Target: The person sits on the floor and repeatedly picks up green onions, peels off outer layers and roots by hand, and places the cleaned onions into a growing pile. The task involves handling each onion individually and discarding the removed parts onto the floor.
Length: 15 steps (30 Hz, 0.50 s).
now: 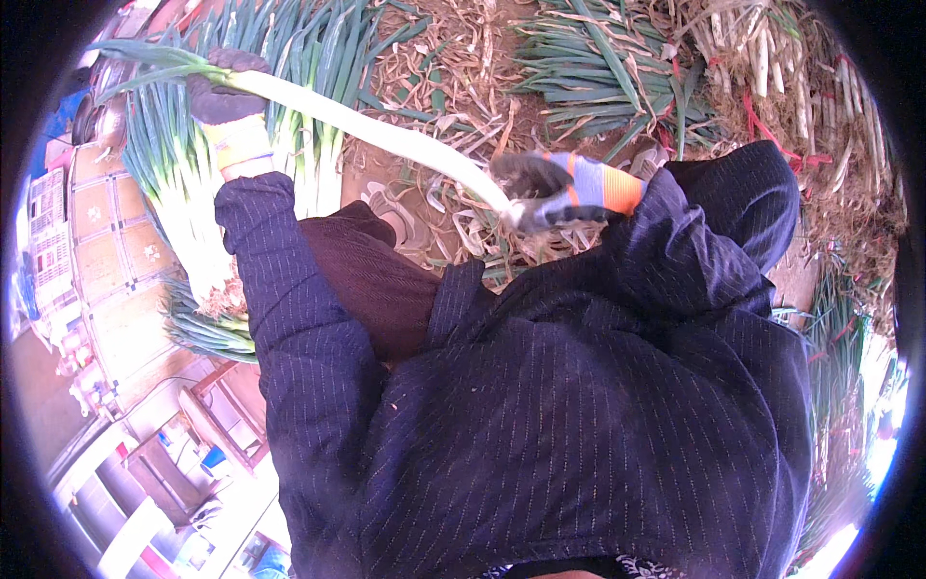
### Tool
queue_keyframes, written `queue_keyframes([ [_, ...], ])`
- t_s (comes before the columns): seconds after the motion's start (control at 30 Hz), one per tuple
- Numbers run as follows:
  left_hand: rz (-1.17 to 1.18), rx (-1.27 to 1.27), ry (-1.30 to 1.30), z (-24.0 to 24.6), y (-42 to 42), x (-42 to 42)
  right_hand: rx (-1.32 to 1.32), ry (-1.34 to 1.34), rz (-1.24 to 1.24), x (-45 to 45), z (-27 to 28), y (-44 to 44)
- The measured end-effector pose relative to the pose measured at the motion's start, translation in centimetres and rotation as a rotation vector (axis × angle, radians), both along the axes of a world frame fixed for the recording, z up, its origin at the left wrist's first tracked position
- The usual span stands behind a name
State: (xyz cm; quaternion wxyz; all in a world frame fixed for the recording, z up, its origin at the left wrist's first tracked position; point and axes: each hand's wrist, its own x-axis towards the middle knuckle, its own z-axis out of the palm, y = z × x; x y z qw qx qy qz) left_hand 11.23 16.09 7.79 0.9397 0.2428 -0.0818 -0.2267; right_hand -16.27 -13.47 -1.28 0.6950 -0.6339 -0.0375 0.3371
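Note:
A long green onion (376, 130) with a thick white stalk stretches between my two gloved hands. Around its upper part, where the green leaves begin, my left hand (230, 87) is closed in a dark-coated glove. My right hand (553, 188), in a grey, orange and black glove, is at the root end; it is slightly blurred, and its fingers touch the stalk's tip. Beside and below my left hand lie cleaned green onions (181, 181) with white stalks and green tops. Peeled dry leaves (463, 217) cover the ground between my feet.
Uncleaned green onions with dry roots (781, 65) are piled at the upper right, some tied with red string. Green leaf tops (586, 72) lie ahead. Mats (119, 217), a white crate (51, 246) and wooden stools (224, 412) are at the left.

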Motion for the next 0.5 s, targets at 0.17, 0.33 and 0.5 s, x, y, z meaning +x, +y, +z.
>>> queue_keyframes([
  [0.17, -0.142, -0.181, 0.007, 0.0, 0.2, 1.0, -0.139, -0.303, 0.061, -0.6, 0.1, 1.2],
  [0.33, -0.126, -0.353, -0.069, 0.9, 0.1, 0.9, -0.52, -0.567, 0.001, -3.7, -0.3, 1.6],
  [0.5, -0.11, -0.425, -0.174, 1.4, -1.0, 0.2, -0.792, -0.746, 0.036, -4.8, -1.1, 1.9],
])
